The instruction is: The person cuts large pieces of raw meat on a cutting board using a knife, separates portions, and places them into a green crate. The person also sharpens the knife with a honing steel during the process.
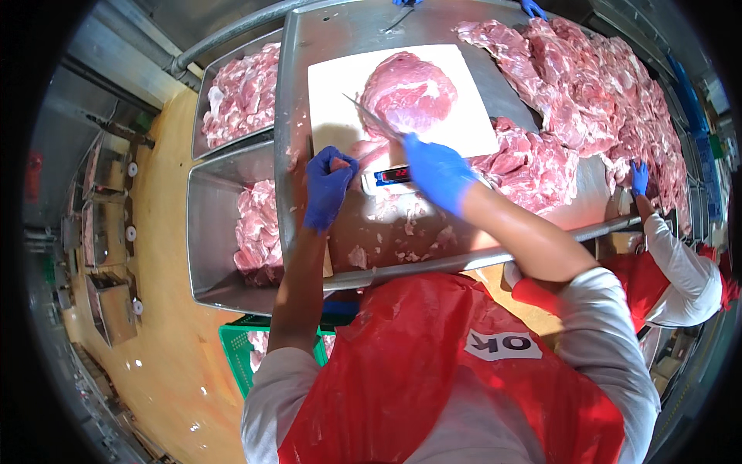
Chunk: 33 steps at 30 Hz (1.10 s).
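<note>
A large pink cut of meat (421,93) lies on a white cutting board (332,85). My right hand (438,174), in a blue glove, is closed around a knife (372,116). Its blade points up and left across the left side of the cut. Left of the board's near edge, my left hand (328,189), also blue-gloved, is closed with a bit of pink meat showing between its fingers. A narrow flap of meat (371,151) lies between that hand and the cut. Just below the board sits a small white scale (369,183) with a lit display, partly hidden by my right hand.
Large piles of meat (572,85) cover the right side of the steel table (297,77). Two metal bins (202,232) with meat stand left of it; a green crate (236,359) is below. A co-worker (668,271) works at right; other gloved hands show at the far edge.
</note>
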Tool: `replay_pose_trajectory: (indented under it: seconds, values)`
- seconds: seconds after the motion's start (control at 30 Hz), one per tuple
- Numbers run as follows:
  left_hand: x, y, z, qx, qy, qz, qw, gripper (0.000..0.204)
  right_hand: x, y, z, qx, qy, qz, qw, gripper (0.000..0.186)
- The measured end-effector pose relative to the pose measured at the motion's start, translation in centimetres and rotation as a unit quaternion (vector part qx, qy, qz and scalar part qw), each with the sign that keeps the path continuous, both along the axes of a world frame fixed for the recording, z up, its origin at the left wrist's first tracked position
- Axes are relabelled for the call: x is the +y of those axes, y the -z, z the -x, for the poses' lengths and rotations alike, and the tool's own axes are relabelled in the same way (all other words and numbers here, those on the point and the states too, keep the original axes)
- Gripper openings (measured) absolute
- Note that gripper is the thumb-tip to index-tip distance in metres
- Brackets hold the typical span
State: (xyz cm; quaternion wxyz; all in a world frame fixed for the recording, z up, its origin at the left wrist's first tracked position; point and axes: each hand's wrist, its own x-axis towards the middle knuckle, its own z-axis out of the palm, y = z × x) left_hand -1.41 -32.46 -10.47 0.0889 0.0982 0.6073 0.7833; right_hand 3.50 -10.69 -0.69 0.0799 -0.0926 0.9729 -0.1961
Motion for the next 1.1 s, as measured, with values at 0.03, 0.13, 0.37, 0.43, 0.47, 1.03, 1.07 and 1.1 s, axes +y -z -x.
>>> replay_pose_trajectory:
  seconds: [0.03,0.13,0.37,0.43,0.47,1.03,1.07,1.1]
  values:
    - [0.3,-0.6,0.0,0.013,0.005,0.029,0.999,0.018,-1.2,1.6,2.2,-0.006,0.049,0.073,0.996,0.022]
    - [0.5,-1.7,-0.5,0.028,-0.022,0.046,0.998,0.016,-2.4,3.7,4.1,0.007,0.063,0.008,0.998,0.022]
    - [-1.5,-5.5,-1.1,0.003,-0.097,-0.103,0.990,0.020,8.2,6.2,-5.0,-0.039,-0.001,-0.155,0.987,0.022]
    - [-4.1,-9.1,-1.5,0.092,-0.033,-0.101,0.990,0.016,11.4,3.4,-7.6,-0.091,-0.045,-0.191,0.976,0.021]
    - [-4.9,-11.2,-1.6,0.095,-0.028,-0.047,0.994,0.009,13.4,3.1,-8.8,-0.104,-0.050,-0.168,0.979,0.022]
    - [-11.3,-13.1,24.0,0.341,-0.086,0.382,0.854,0.036,14.5,5.6,-12.8,0.101,0.294,0.145,0.939,0.017]
    - [-6.9,-11.7,21.9,0.318,-0.052,0.382,0.866,0.031,14.6,5.8,-13.0,0.093,0.311,0.161,0.932,0.018]
    - [-4.6,-10.7,19.8,0.291,-0.029,0.389,0.873,0.027,14.6,5.9,-13.0,0.085,0.316,0.184,0.927,0.019]
